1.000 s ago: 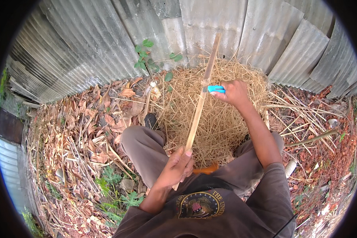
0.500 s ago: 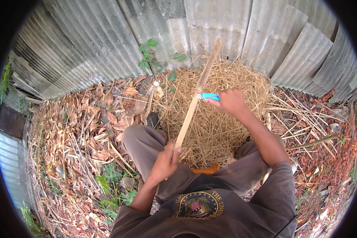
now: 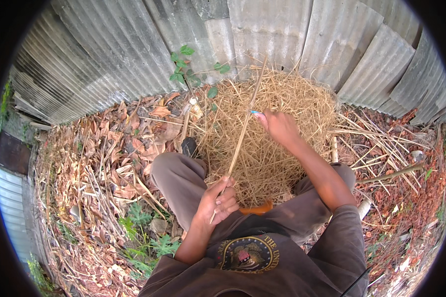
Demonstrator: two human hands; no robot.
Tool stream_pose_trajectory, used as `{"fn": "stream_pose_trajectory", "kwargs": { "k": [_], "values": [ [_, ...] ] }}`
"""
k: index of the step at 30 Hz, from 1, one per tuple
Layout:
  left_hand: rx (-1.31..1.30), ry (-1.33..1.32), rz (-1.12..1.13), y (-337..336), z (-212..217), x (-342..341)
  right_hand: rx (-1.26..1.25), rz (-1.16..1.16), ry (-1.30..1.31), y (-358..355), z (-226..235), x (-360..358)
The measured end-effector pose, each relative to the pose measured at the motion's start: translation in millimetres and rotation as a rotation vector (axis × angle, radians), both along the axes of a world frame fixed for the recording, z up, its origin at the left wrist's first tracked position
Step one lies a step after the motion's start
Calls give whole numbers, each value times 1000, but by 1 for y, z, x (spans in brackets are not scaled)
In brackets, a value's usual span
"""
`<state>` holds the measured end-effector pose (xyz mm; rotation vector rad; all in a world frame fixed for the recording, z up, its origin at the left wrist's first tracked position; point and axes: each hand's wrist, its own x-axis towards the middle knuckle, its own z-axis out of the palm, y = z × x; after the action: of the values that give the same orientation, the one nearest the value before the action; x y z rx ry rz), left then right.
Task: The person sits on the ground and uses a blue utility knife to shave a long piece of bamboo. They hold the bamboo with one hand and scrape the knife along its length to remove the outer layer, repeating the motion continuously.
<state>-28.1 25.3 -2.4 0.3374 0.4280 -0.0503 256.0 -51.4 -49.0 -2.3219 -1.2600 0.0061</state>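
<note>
Strip: long, thin wooden strip (image 3: 242, 136), held aslant betw. the knees; upper end over the heap nr the fence (image 3: 277, 29), lower end just past L hand; seen nearly edge-on.
L hand: L hand (image 3: 216, 200) wrapped round strip's lower part, fingers curled, strip pinched agst the thumb.
R hand: R hand (image 3: 281, 127) closed round a blue-handled cutter (image 3: 255, 112), its tip brought to the strip abt mid-length or a bit above.
Heap: pale, thin shavings (image 3: 280, 171) piled betw. the legs & up to the fence; dry leaves (image 3: 104, 148) to the left.
Done: a fair amt of shaving judged done, going by heap size; strip in one pc.
Left: amt yet to be pared can't be told; no end pt is shown.
Hidden: most of cutter covered by R hand; blade not clearly made out, so bite vs. mere touch can't be told. Strip's broad faces turned away. Orange item (image 3: 256, 209) partly covered by trousers (image 3: 178, 180); kind unclear.
</note>
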Motion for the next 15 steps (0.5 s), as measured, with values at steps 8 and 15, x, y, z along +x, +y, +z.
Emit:
{"fn": "stream_pose_trajectory", "kwargs": {
  "k": [8,15],
  "values": [
    [149,30,-52,-4,1,-14,562,-279,1366,-22,38,20],
    [462,18,-46,-15,1,-6,551,-66,446,-10,39,-27]
  ]
}}
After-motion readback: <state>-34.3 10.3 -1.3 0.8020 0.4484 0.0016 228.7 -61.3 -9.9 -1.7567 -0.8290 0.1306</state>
